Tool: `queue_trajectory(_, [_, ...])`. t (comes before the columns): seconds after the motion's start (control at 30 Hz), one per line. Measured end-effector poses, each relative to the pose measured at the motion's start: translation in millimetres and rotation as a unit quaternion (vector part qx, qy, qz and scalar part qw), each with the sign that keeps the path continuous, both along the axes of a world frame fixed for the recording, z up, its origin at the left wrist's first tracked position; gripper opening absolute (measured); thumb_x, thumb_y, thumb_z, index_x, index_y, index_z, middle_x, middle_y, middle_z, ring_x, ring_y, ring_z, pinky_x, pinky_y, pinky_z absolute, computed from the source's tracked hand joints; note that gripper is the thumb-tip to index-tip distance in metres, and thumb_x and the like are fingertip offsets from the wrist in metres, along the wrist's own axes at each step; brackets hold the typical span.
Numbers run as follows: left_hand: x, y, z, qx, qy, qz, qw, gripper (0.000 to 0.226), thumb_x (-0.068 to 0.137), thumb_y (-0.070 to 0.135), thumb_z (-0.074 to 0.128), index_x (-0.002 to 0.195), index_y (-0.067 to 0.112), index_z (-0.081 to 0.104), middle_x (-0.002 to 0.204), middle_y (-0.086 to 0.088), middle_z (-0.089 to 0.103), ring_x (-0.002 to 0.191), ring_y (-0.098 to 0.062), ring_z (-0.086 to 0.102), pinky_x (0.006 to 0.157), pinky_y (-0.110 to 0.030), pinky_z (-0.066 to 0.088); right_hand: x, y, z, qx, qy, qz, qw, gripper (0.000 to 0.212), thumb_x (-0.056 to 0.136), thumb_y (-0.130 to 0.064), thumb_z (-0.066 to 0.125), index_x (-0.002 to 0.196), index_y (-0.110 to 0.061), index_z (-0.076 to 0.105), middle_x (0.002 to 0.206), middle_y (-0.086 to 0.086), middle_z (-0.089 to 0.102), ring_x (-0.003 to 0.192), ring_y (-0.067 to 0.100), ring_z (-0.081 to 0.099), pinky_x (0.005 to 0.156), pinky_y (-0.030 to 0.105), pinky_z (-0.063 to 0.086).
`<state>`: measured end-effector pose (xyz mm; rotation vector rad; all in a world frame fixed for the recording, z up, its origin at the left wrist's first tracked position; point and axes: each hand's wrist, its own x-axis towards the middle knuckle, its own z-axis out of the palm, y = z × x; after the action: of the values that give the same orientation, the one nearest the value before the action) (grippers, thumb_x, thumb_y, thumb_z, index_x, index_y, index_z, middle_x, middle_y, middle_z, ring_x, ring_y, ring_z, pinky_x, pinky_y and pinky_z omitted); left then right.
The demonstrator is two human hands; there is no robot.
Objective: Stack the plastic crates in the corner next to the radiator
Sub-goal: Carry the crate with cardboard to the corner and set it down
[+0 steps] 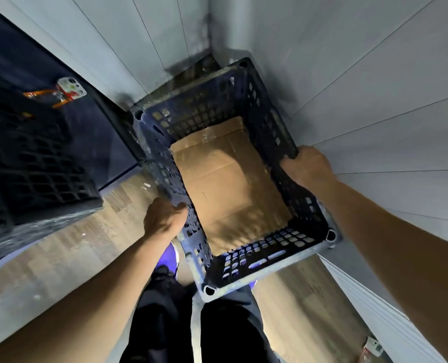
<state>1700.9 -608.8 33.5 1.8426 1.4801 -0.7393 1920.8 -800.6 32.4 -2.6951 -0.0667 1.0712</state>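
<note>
Both my hands hold one dark blue crate [277, 244]: my left hand [165, 221] curls over its left long rim, and my right hand [309, 166] clamps the right one. It sits open side up with a cardboard sheet [222, 184] inside. Its long axis runs from my legs toward the wall corner [209, 35], far end close to it. A second crate [34, 166] sits at my left.

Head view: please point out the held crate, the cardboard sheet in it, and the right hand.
held crate [267, 244], head view, on its near perforated wall.
cardboard sheet [225, 184], head view, on its middle.
right hand [309, 166], head view, on its back.
</note>
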Motion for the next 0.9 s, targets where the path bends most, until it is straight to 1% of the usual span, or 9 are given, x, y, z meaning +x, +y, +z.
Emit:
queue_trajectory(0.13, [6.4,-16.2,-21.6,-0.056,-0.002,0.065,0.996,0.043,0.095,0.037,0.058,0.101,-0.006,0.056,0.094,-0.016,0.066,0.064,-0.022,0.057,0.061,-0.027,0.046,-1.9,-4.6,-21.9,0.016,0.036,-0.013,0.999,0.042,0.081,-0.037,0.061,0.109,-0.006,0.060,0.100,0.013,0.064,0.091,0.031,0.062,0.075,0.036,0.054])
queue_trajectory(0.23, [4.0,-29.0,-34.7,-0.073,0.007,0.107,0.992,0.044,0.091,0.041,0.062,0.073,0.001,0.051,0.075,-0.011,0.059,0.059,-0.017,0.053,0.064,-0.032,0.047,-7.5,-15.5,-31.8,0.003,0.028,0.011,1.000,0.059,0.083,-0.038,0.061,0.138,-0.017,0.050,0.129,0.015,0.056,0.117,0.033,0.054,0.100,0.043,0.048])
queue_trajectory(0.3, [0.8,-35.1,-36.9,-0.106,0.000,0.116,0.987,0.056,0.082,0.055,0.061,0.094,0.000,0.061,0.097,-0.018,0.067,0.076,-0.026,0.064,0.074,-0.038,0.052,-17.4,-23.2,-33.8,-0.027,0.005,0.043,0.999,0.063,0.086,-0.036,0.060,0.145,-0.019,0.043,0.140,0.016,0.047,0.125,0.033,0.046,0.106,0.042,0.042])
queue_trajectory(0.37, [-7.5,-37.4,-40.0,-0.142,0.023,0.107,0.984,0.078,0.080,0.063,0.059,0.130,0.003,0.052,0.125,-0.018,0.061,0.099,-0.031,0.063,0.082,-0.036,0.048,-32.9,-30.4,-31.2,-0.077,-0.006,0.101,0.992,0.060,0.089,-0.031,0.059,0.145,-0.018,0.041,0.142,0.017,0.038,0.127,0.035,0.040,0.105,0.041,0.041])
queue_trajectory(0.43, [-15.8,-37.2,-40.5,-0.160,0.048,0.090,0.982,0.083,0.084,0.063,0.059,0.143,0.007,0.040,0.139,-0.018,0.052,0.119,-0.034,0.056,0.092,-0.037,0.045,-51.6,-33.7,-25.9,-0.101,0.006,0.118,0.988,0.058,0.088,-0.029,0.060,0.142,-0.019,0.041,0.145,0.016,0.028,0.127,0.037,0.037,0.102,0.044,0.041])
queue_trajectory(0.53, [-13.7,-37.8,-29.4,-0.173,0.049,0.069,0.981,0.083,0.086,0.059,0.059,0.145,0.006,0.032,0.143,-0.019,0.047,0.126,-0.035,0.051,0.103,-0.043,0.042,-78.8,-32.8,-27.0,-0.081,0.055,0.114,0.989,0.057,0.091,-0.037,0.054,0.144,-0.019,0.040,0.152,0.014,0.024,0.136,0.036,0.029,0.107,0.045,0.037])
queue_trajectory(0.67, [-9.9,-39.5,-22.2,-0.157,0.035,0.003,0.987,0.079,0.078,0.061,0.061,0.131,0.007,0.037,0.118,-0.009,0.057,0.113,-0.031,0.057,0.102,-0.046,0.043,-119.6,-28.1,-35.4,-0.024,0.106,0.124,0.986,0.054,0.092,-0.033,0.045,0.145,-0.024,0.038,0.150,0.010,0.034,0.139,0.030,0.028,0.114,0.040,0.030])
queue_trajectory(0.77, [-14.8,-40.6,-21.2,-0.184,0.021,-0.021,0.982,0.088,0.070,0.069,0.059,0.131,0.010,0.037,0.126,-0.009,0.059,0.115,-0.029,0.056,0.103,-0.048,0.041,-154.2,-24.7,-37.7,0.009,0.150,0.115,0.982,0.048,0.093,-0.027,0.049,0.140,-0.025,0.045,0.143,0.008,0.042,0.133,0.026,0.036,0.108,0.032,0.036])
queue_trajectory(0.9, [-19.2,-43.3,-6.6,-0.228,0.036,-0.077,0.970,0.086,0.088,0.064,0.053,0.149,0.012,0.021,0.148,-0.008,0.038,0.139,-0.028,0.035,0.112,-0.041,0.029,-197.2,-22.2,-35.7,0.020,0.184,0.063,0.981,0.045,0.092,-0.030,0.050,0.137,-0.028,0.050,0.138,0.005,0.053,0.127,0.025,0.047,0.101,0.028,0.038])
